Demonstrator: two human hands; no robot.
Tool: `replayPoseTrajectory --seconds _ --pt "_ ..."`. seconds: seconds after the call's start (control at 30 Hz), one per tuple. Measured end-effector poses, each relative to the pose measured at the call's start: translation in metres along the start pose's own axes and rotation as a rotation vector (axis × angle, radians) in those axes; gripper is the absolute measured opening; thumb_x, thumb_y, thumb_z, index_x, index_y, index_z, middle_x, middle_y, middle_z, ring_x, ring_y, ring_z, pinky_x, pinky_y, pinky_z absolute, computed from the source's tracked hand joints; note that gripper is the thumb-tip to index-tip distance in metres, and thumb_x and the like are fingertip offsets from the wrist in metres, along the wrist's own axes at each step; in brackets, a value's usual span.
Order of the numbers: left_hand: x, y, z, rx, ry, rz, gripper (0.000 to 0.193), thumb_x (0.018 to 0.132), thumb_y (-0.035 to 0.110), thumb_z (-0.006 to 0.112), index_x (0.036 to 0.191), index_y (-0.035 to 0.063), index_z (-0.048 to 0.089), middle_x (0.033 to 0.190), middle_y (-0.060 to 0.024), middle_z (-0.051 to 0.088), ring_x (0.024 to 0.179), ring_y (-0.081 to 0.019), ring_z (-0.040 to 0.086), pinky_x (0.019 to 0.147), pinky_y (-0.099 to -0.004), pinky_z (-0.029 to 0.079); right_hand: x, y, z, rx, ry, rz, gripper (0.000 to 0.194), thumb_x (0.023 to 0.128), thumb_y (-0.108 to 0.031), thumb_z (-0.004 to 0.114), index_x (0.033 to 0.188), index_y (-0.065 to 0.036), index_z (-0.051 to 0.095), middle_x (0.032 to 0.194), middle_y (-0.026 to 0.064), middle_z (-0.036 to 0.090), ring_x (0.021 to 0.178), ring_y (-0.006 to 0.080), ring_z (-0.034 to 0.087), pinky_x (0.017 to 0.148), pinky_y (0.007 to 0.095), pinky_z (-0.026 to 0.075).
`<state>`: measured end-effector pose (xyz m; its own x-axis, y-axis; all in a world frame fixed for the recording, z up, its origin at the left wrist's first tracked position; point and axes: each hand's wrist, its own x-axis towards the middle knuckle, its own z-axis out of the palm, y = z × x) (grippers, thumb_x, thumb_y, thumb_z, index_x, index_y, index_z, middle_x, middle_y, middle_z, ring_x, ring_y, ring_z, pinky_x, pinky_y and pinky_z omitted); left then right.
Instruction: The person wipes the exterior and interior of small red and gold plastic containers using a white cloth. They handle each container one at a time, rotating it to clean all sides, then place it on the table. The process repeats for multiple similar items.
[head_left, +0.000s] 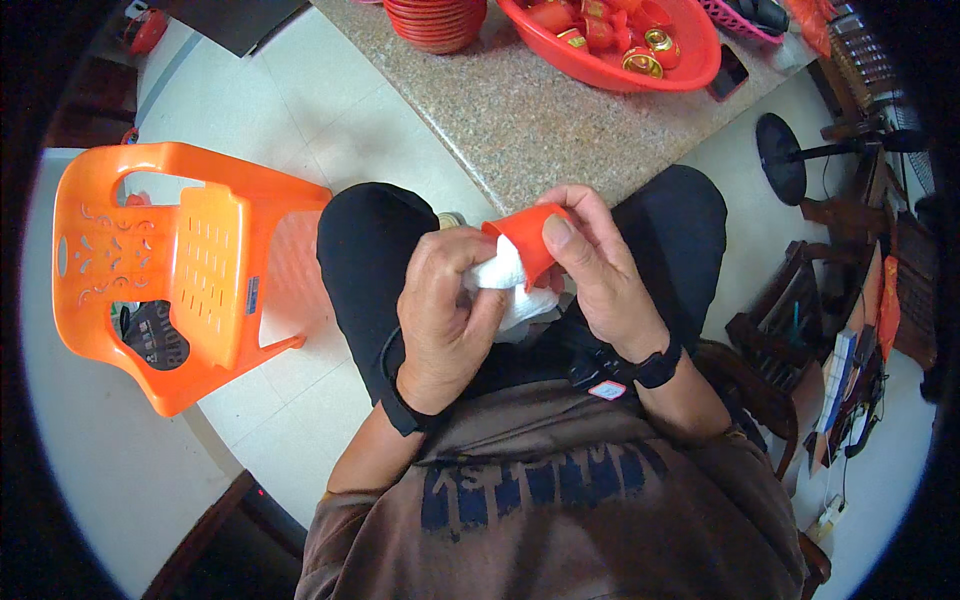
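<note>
My right hand (600, 270) grips a red plastic cup (529, 238), thumb on its outer wall and fingers behind it. The cup lies tilted on its side, its mouth turned towards my left hand (454, 311). Pinched in that left hand is a white cloth or paper towel (499, 268), one end of it at the cup's mouth. More of the white material hangs below the cup, partly over my lap. How far it reaches inside the cup is hidden.
A speckled stone table (480, 112) has its corner just beyond my hands. On it are a red basin (611, 79) of red and gold cups, a stack of red dishes (437, 26) and a phone (727, 73). An orange plastic chair (214, 259) stands on the left.
</note>
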<state>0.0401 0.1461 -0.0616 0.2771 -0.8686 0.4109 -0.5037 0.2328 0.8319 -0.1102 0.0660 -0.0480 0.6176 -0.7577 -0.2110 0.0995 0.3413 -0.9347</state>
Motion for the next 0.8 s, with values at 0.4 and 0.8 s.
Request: replayPoseTrajectory --seconds 0.4,0.8 --pt "-0.002 0.002 -0.007 -0.656 -0.171 -0.521 0.025 0.084 0.003 0.062 0.109 -0.0007 0.062 0.103 -0.0045 0.064 0.092 -0.0140 0.061 0.083 -0.0276 0.047 0.001 0.003 0.003 0.120 -0.098 -0.121 0.042 0.090 -0.021 0.063 0.120 -0.006 0.039 0.108 0.0060 0.052 0.096 0.0086 0.051 0.081 0.0228 0.046" --pt "-0.001 -0.004 0.003 0.017 -0.232 -0.026 0.030 0.079 0.003 0.068 0.108 0.0016 0.064 0.095 -0.0118 0.067 0.082 -0.0236 0.066 0.077 -0.0293 0.052 0.004 0.011 -0.001 0.081 -0.150 -0.133 0.039 0.091 -0.020 0.061 0.119 -0.006 0.038 0.119 0.0145 0.054 0.111 0.0171 0.052 0.099 0.0335 0.039"
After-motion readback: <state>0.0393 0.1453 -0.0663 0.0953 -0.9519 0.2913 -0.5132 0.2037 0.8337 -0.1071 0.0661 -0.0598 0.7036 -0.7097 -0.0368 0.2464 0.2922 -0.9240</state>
